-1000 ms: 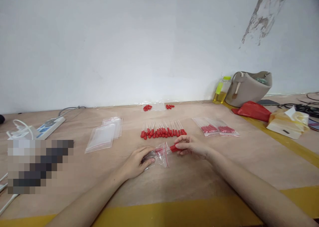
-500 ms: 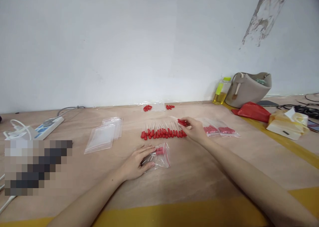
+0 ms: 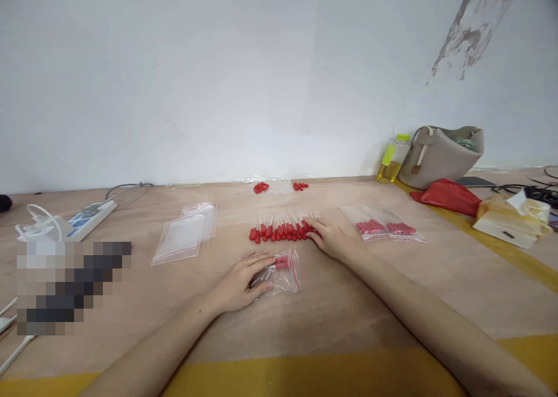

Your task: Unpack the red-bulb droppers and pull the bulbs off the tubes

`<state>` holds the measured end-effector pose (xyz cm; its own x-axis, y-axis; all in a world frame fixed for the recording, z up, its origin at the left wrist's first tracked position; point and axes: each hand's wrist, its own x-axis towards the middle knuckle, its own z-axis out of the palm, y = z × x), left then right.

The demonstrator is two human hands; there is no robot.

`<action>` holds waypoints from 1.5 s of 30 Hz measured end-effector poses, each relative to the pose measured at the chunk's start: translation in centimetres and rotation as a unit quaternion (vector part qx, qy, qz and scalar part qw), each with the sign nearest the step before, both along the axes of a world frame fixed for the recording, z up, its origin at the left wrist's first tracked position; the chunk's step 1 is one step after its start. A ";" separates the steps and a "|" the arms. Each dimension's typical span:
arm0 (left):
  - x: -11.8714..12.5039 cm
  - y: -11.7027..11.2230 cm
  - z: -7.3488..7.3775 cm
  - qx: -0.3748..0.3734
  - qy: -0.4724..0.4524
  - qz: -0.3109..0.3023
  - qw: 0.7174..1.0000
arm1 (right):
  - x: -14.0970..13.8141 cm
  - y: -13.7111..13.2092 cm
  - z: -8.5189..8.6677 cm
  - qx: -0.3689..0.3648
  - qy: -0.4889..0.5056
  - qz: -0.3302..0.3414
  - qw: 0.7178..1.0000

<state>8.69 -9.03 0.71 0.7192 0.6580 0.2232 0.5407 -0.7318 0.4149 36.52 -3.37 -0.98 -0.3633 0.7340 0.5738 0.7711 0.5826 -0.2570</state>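
My left hand (image 3: 244, 281) holds a small clear zip bag (image 3: 283, 272) on the wooden table (image 3: 349, 304), thumb and fingers pinching its left end; red-tipped droppers show inside it. My right hand (image 3: 329, 237) rests at the right end of a row of red-bulbed glass droppers (image 3: 279, 229), fingers curled onto the last ones. Whether it grips one is hidden by the fingers.
Two filled zip bags (image 3: 381, 227) lie right of the row. Empty zip bags (image 3: 185, 234) are stacked at left. Loose red bulbs (image 3: 279, 186) sit by the wall. A power strip (image 3: 89, 217), yellow bottle (image 3: 392, 158), grey bag (image 3: 444, 153) and red pouch (image 3: 447, 196) ring the area.
My right hand left the bag's mouth, reached out to the dropper row's right end, lifted there briefly, and now lies low on the row. My left hand stayed on the bag.
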 end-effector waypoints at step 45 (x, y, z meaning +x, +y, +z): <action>-0.2 -0.4 0.0 -0.009 0.061 -0.016 0.998 | -4.8 -5.8 0.2 -0.139 0.074 0.091 0.983</action>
<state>8.52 -9.46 0.74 0.7607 0.6376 0.1219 0.5645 -0.7425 0.3607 31.72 -9.14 -0.78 -0.4315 0.8001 0.4167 0.6028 0.5994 -0.5266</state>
